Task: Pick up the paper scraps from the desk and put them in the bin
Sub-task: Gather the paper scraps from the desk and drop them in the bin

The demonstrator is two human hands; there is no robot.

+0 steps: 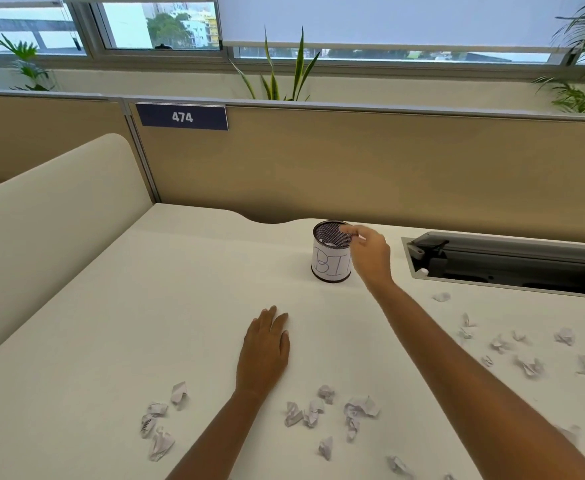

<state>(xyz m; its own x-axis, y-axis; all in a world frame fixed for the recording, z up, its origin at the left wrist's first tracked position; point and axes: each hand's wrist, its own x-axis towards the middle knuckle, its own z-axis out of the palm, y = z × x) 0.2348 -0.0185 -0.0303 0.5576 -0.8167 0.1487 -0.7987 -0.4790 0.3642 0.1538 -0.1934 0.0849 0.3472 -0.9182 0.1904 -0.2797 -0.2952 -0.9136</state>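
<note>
A small black mesh bin (329, 252) with a white paper label stands upright at the back of the cream desk (145, 306). White paper lies inside it. My right hand (370, 252) hovers over the bin's right rim, fingers pinched together above the opening; whether a scrap is between them I cannot tell. My left hand (265, 348) lies flat on the desk, palm down, holding nothing. Several crumpled paper scraps lie near the front: a cluster at the left (159, 420), a cluster in the middle (332, 410), and others at the right (530, 365).
An open cable tray (509, 259) is sunk into the desk at the back right. A tan partition (353, 161) with a "474" plate closes off the back, and a cream side divider (48, 220) rises on the left. Plants stand behind the partition.
</note>
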